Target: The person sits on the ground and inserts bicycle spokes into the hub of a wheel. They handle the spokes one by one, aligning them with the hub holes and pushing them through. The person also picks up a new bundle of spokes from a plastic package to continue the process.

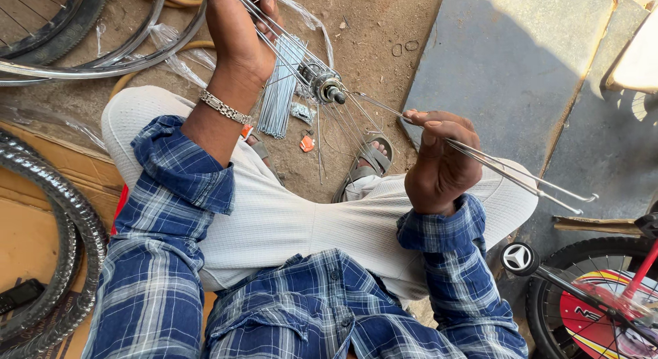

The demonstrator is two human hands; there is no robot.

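Observation:
A metal wheel hub with several thin spokes threaded through it hangs in front of me above the dirt ground. My left hand, with a metal bracelet on the wrist, grips a bunch of spokes at the upper left of the hub. My right hand is closed around a few spokes that stick out to the right with their nipple ends free. A bundle of loose spokes lies on the ground below the hub.
Bare wheel rims lie at the top left and a rubber tyre on cardboard at the left. A small bicycle wheel with a red disc stands at the bottom right beside a grey slab. My sandalled foot rests below the hub.

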